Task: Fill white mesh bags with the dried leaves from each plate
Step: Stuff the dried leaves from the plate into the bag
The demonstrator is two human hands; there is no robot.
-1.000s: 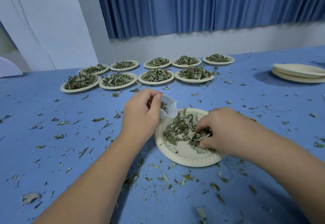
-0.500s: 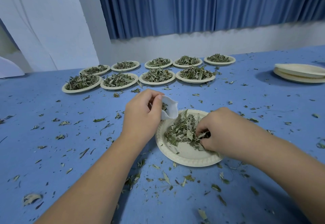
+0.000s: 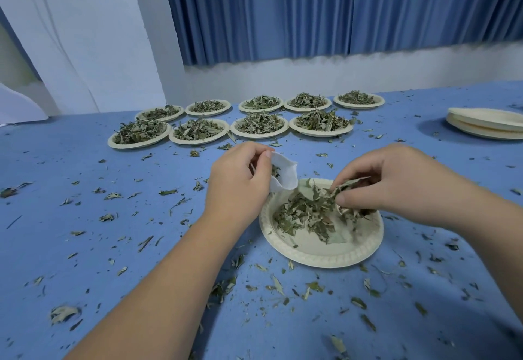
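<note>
1. Holding the white mesh bag (image 3: 284, 174) just above the far-left rim of the near plate (image 3: 319, 252), the left grip (image 3: 240, 178) is curled round the bag's neck with the thumb on the cloth; the mouth faces right, and a few leaves show inside.
2. The right grip (image 3: 387, 181), right of centre in the frame, pinches a tuft of dried leaves (image 3: 343, 187) between thumb and fingertips, just above the heap (image 3: 305, 212) on that plate; some strands hang loose below the fingers.
3. The likely slip, as I judge it: the bag's mouth looks small beside the tuft; if the cloth sags shut or the tuft arrives too wide, leaves will shed past the rim onto the table (image 3: 85, 218), already littered with scraps (image 3: 277, 286).
4. Dry leaves crumble; a hard squeeze would probably break them into bits too fine to gather.
5. Nine full plates (image 3: 259, 124) wait in two rows in the upper middle; a stack of empty plates (image 3: 486, 123) sits at the upper right; most of the task appears left to do.
</note>
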